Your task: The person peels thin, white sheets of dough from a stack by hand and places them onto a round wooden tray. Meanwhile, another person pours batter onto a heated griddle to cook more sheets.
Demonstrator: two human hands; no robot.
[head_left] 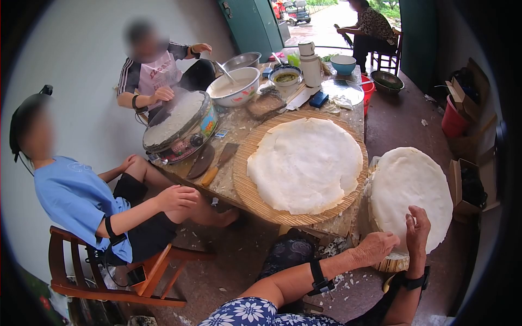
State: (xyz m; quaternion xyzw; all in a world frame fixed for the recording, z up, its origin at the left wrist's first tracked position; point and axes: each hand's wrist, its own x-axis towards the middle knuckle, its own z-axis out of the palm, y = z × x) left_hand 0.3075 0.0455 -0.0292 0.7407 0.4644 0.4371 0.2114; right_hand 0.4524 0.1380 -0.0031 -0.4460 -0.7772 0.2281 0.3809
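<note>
Two hands at the near edge of a stack of white rice sheets (410, 193) on a basket beside the table (239, 127): left hand (376, 247) loosely curled, fingertips at the rim as if to peel; right hand (417, 229) open, flat, steadying the top. One more sheet pile (304, 163) on one round bamboo tray (255, 193). One steamer (179, 127), two knives (209, 163).

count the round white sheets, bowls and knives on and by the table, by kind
round white sheets: 2, one on the woven tray at, one under both hands at; left hand, right hand
bowls: 5, at
knives: 2, at
total: 9
</note>
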